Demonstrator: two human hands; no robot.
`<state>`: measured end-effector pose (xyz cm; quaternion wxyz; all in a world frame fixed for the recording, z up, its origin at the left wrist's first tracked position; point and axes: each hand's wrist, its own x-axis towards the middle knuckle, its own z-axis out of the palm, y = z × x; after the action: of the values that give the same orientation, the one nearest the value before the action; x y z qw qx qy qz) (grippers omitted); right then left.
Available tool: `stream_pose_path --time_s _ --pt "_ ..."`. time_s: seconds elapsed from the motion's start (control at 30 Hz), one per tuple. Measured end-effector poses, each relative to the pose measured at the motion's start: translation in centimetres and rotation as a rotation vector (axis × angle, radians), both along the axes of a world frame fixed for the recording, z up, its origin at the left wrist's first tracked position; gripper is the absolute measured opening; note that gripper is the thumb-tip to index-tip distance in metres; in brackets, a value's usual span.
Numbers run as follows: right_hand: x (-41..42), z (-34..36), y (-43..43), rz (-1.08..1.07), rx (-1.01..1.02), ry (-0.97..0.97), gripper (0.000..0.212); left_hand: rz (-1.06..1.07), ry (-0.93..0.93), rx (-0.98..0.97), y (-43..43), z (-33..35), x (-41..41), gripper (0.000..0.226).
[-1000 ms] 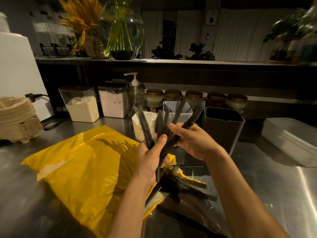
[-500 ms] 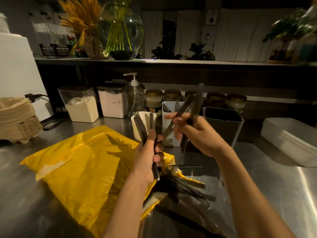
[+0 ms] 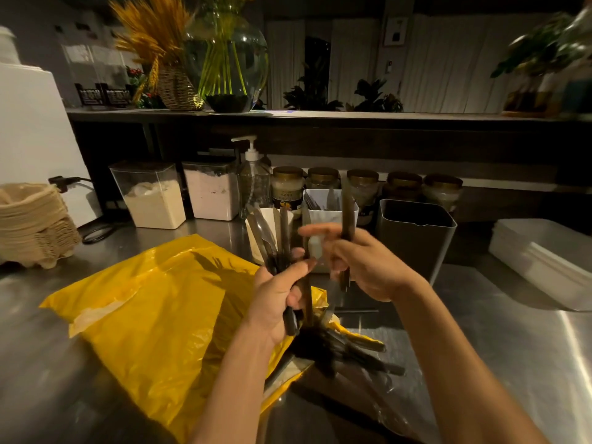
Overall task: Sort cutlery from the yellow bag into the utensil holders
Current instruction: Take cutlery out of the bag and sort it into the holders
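Dim steel counter bears yellow bag beneath dark shelf.

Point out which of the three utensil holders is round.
The cream cup, leftmost, just beyond the left hand; the white holder and dark holder are square.

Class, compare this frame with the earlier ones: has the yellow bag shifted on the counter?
No. The yellow bag lies where it did, its far edge still just short of the clear tubs.
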<state>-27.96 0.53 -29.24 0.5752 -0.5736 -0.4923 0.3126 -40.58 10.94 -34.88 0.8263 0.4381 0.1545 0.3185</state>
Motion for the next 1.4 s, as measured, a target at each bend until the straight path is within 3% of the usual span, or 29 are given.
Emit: stream_pose_path --time_s 0.13,0.3,0.37,0.47,0.57,0.63,0.83,0.93,1.07,1.17,1.33,1.4 --pt "-0.1 0.3 0.6 -0.306 0.169 0.113 0.015 -0.04 0.119 0.112 -0.6 0.5 0.0 0.011" --pt "-0.7 0.1 1.0 -0.506 0.1 -0.108 0.025 -0.062 0.203 0.31 -1.5 0.8 -0.2 0.012" --pt "-0.8 0.2 0.9 -0.478 0.092 -0.094 0.028 -0.026 0.248 0.351 -1.7 0.9 -0.3 0.016" --pt "-0.7 0.6 0.3 -0.292 0.032 -0.02 0.01 -0.03 0.236 0.343 -2.0 1.2 -0.4 0.019" --pt "-0.6 0.8 -0.1 -0.263 0.058 0.034 0.009 -0.027 0.245 0.343 -2.2 1.5 -0.5 0.019" --pt "-0.7 1.0 -0.1 -0.258 0.075 0.118 0.009 -0.046 0.228 0.338 -2.1 1.4 -0.6 0.02" --pt "0.0 2.5 -1.0 -0.202 0.241 0.653 0.026 -0.053 0.223 0.316 -1.5 0.8 -0.4 0.017" --pt "0.7 2.8 -1.8 -0.171 0.256 0.768 0.052 -0.014 0.146 0.156 -0.9 0.5 0.0 0.012" --pt "1.3 3.0 -2.7 -0.055 0.208 0.749 0.053 0.025 0.089 0.055 -0.4 0.3 0.0 0.007" --pt "2.0 3.2 -3.4 0.071 0.185 0.734 0.049 0.09 0.085 0.041 -0.1 0.4 0.0 0.018" --pt "2.2 2.0 -3.0 0.103 0.066 0.377 0.017 0.159 0.155 0.042 0.4 0.3 0.2 0.018" --pt "2.0 1.4 -2.4 0.089 0.018 0.307 0.032 0.156 0.156 0.043 0.3 0.3 0.2 0.018"
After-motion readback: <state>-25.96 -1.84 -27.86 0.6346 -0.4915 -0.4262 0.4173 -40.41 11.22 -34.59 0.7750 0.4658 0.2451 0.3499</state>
